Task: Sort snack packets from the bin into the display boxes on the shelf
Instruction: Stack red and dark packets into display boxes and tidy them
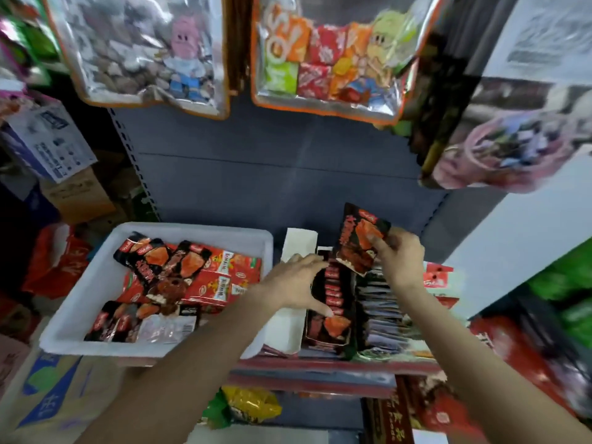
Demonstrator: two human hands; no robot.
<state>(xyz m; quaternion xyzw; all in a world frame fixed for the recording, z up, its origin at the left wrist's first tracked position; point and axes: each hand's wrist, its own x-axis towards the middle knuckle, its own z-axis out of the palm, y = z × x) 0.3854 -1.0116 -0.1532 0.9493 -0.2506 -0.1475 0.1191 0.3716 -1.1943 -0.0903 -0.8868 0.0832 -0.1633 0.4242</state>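
Shelf (320, 368) crowded: white bin (192, 233) beside display boxes (290, 328); hanging bags (326, 59) overhead.

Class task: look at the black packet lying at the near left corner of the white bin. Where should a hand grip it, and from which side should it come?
Pinch the black packet at its upper edge, coming from above. It lies flat against the bin near wall, with other packets overlapping its right side, so a reach from the front or right looks blocked.
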